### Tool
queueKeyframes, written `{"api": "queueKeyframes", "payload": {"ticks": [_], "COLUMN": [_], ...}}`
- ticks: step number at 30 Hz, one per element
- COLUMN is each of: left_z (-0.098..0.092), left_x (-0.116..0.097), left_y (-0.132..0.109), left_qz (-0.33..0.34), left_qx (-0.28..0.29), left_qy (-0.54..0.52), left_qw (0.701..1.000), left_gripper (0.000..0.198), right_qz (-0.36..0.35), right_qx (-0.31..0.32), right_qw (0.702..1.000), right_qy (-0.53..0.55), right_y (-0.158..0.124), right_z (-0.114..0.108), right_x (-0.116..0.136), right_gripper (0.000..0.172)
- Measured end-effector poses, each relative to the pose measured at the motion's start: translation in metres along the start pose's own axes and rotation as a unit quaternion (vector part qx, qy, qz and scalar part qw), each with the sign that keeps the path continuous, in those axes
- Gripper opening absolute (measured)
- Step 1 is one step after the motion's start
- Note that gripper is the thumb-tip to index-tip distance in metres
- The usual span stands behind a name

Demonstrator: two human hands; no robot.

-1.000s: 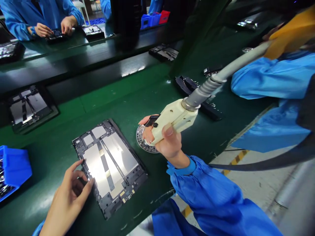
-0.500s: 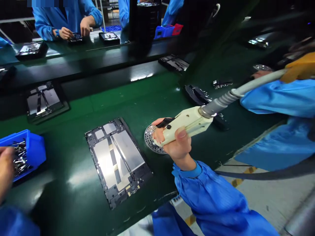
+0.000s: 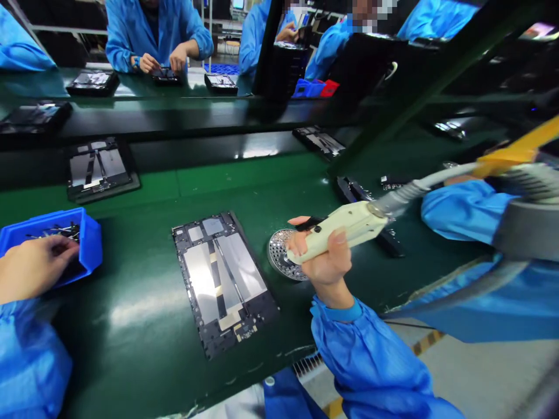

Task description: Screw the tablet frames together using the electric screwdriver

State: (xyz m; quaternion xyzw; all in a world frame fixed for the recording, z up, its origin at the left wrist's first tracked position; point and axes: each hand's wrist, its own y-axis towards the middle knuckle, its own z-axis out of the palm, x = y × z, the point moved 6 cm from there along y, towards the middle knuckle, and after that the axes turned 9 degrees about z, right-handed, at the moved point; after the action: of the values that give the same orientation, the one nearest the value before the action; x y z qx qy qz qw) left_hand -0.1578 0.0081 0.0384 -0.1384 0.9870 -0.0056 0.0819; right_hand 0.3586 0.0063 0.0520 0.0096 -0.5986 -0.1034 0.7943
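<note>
My right hand (image 3: 322,261) is wrapped round a cream electric screwdriver (image 3: 345,228) with a grey hose, its tip over a round perforated screw dish (image 3: 282,260). An open tablet chassis (image 3: 223,278) with silver plates lies flat on the green belt just left of the dish. My left hand (image 3: 32,266) reaches into a blue parts bin (image 3: 89,238) at the left edge, fingers curled down among small metal parts; what they grip is hidden.
Another chassis (image 3: 99,167) lies on the dark strip behind. Further trays (image 3: 321,141) and black parts (image 3: 356,192) sit to the right. A co-worker's blue sleeve (image 3: 463,212) is at the right; people across the line work at a far bench (image 3: 166,87).
My left hand left the tablet chassis and moved left into the blue bin. The view tilted up and shifted left; my right hand kept the screwdriver over the dish.
</note>
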Motion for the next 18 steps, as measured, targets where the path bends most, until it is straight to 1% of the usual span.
{"api": "queueKeyframes", "payload": {"ticks": [2, 4, 5, 7, 9, 11, 13, 15, 16, 17, 18], "left_z": [-0.003, -0.003, -0.002, 0.000, 0.002, 0.000, -0.007, -0.018, -0.023, -0.025, -0.024], "left_x": [-0.002, -0.005, -0.006, -0.009, -0.009, -0.009, -0.010, -0.015, -0.021, -0.029, -0.040], "left_y": [-0.004, -0.006, -0.008, -0.011, -0.016, -0.020, -0.025, -0.031, -0.035, -0.038, -0.040], "left_qz": [0.002, 0.008, 0.014, 0.019, 0.018, 0.022, 0.023, 0.012, 0.012, 0.018, 0.029], "left_qx": [-0.013, -0.015, -0.011, 0.000, 0.013, 0.018, -0.008, -0.066, -0.092, -0.112, -0.120], "left_qy": [-0.013, -0.019, -0.021, -0.022, -0.023, -0.040, -0.069, -0.111, -0.148, -0.198, -0.259], "left_qw": [1.000, 1.000, 1.000, 1.000, 0.999, 0.999, 0.997, 0.992, 0.985, 0.974, 0.958], "left_gripper": [0.044, 0.036, 0.035, 0.039, 0.042, 0.043, 0.041, 0.035, 0.032, 0.029, 0.026], "right_qz": [0.000, 0.002, 0.006, 0.017, 0.029, 0.041, 0.050, 0.048, 0.045, 0.042, 0.041], "right_qx": [0.018, 0.035, 0.046, 0.080, 0.117, 0.138, 0.145, 0.148, 0.149, 0.148, 0.147], "right_qw": [1.000, 0.999, 0.998, 0.996, 0.992, 0.988, 0.986, 0.985, 0.985, 0.986, 0.986], "right_qy": [0.013, 0.024, 0.029, 0.038, 0.047, 0.056, 0.065, 0.068, 0.069, 0.069, 0.069], "right_y": [-0.001, 0.000, 0.001, 0.006, 0.013, 0.021, 0.030, 0.038, 0.041, 0.043, 0.045], "right_z": [0.007, 0.021, 0.033, 0.063, 0.101, 0.138, 0.172, 0.197, 0.206, 0.212, 0.216], "right_x": [0.013, 0.024, 0.028, 0.029, 0.021, 0.007, -0.010, -0.024, -0.030, -0.033, -0.036], "right_gripper": [0.056, 0.057, 0.058, 0.059, 0.060, 0.059, 0.058, 0.058, 0.058, 0.059, 0.060]}}
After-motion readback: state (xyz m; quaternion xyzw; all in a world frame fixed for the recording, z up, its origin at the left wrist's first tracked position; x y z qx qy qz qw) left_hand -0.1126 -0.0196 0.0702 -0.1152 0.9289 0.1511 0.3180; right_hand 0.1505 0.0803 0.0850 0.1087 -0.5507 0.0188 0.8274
